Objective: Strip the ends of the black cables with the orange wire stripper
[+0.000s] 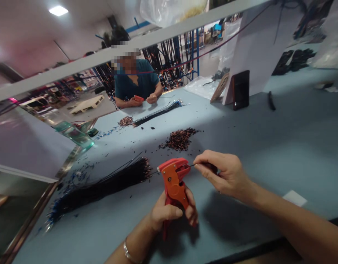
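My left hand [169,212] is closed round the handles of an orange-red wire stripper [174,179], held upright over the blue table [281,146]. My right hand [224,172] pinches a thin black wire [193,165] whose end is fed into the stripper's jaws from the right. A long bundle of black wires [102,183] lies on the table to the left, its stripped ends close to the stripper's head. Behind the stripper sits a heap of small dark cut-off pieces [180,139].
Across the table a person in a teal shirt [135,84] holds another red tool, with a second wire bundle [157,113] and small heap [126,121] in front. A dark phone [240,90] leans against a white board. A clear bottle [75,134] lies at the left edge.
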`<state>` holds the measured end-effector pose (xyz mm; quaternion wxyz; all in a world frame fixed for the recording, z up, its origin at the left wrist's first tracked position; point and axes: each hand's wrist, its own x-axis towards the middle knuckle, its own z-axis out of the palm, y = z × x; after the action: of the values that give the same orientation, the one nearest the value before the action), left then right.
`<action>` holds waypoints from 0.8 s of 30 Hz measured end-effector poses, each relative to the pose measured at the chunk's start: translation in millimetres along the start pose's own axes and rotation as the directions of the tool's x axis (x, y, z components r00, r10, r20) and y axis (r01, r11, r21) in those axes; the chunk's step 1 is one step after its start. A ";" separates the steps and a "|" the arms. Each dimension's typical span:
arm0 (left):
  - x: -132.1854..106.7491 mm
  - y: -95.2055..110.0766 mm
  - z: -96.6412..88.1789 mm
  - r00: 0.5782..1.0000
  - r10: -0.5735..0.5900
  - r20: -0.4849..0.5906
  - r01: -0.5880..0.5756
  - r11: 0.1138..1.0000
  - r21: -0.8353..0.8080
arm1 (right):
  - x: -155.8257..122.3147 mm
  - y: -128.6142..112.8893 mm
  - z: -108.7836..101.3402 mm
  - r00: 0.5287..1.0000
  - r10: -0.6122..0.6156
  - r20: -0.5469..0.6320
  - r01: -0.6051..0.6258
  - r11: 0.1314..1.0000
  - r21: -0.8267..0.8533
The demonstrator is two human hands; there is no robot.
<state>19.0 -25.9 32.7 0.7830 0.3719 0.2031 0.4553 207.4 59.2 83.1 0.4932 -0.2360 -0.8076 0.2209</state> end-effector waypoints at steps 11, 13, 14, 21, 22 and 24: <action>-3.3 -0.5 -0.7 0.999 -0.049 -0.006 0.049 0.998 0.032 | -0.5 6.4 2.3 0.998 -0.040 0.038 0.039 0.999 0.023; -3.7 -0.1 -0.5 0.998 -0.061 -0.006 0.061 0.997 0.040 | -1.1 6.7 2.9 0.998 -0.037 0.050 0.036 0.999 0.024; -3.8 0.0 -0.5 0.998 -0.065 -0.009 0.065 0.997 0.045 | -1.5 6.9 3.1 0.998 -0.038 0.054 0.036 0.999 0.025; -2.8 0.3 -1.1 0.999 -0.053 0.006 0.052 0.998 0.044 | -2.1 7.7 2.9 0.997 -0.049 0.054 0.047 0.998 0.047; -2.7 0.4 -0.8 0.999 -0.052 0.006 0.051 0.997 0.050 | -1.7 7.4 2.8 0.997 -0.051 0.054 0.048 0.998 0.049; -2.7 0.8 0.1 0.998 -0.055 -0.001 0.055 0.997 0.062 | -0.6 6.7 2.5 0.997 -0.056 0.055 0.053 0.997 0.053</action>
<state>17.3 -28.1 33.3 0.7835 0.3903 0.2271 0.4270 206.5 63.8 77.7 0.4819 -0.1948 -0.8214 0.2349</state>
